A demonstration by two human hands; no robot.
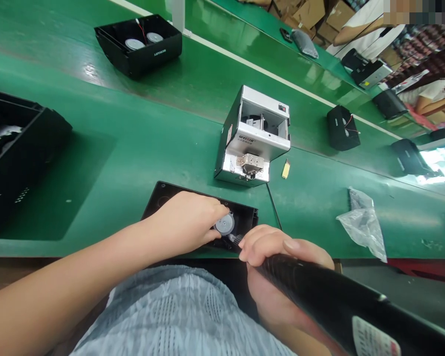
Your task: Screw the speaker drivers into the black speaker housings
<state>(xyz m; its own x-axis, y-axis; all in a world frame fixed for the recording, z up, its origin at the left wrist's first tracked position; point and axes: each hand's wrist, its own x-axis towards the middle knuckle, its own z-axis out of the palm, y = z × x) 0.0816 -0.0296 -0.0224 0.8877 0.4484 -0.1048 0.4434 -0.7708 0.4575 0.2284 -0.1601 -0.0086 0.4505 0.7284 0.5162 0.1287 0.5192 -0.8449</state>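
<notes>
My right hand (278,252) is wrapped round a black electric screwdriver (319,282), its bit end angled down to the left. The tip meets the edge area of a round grey disc-shaped part (224,224) in a black plastic housing (250,217) near the table's front edge. With thumb and fingers, my left hand (193,217) grips that disc from its left side and covers much of the housing. Whether a screw sits under the bit is too small to tell.
Beyond the housing stands a silver screw feeder machine (252,141) with a cable. Black housings with parts (141,47) (18,143) (343,128) rest around the green table. A clear plastic bag (363,220) and a small yellow piece (286,169) lie to the right. People sit across.
</notes>
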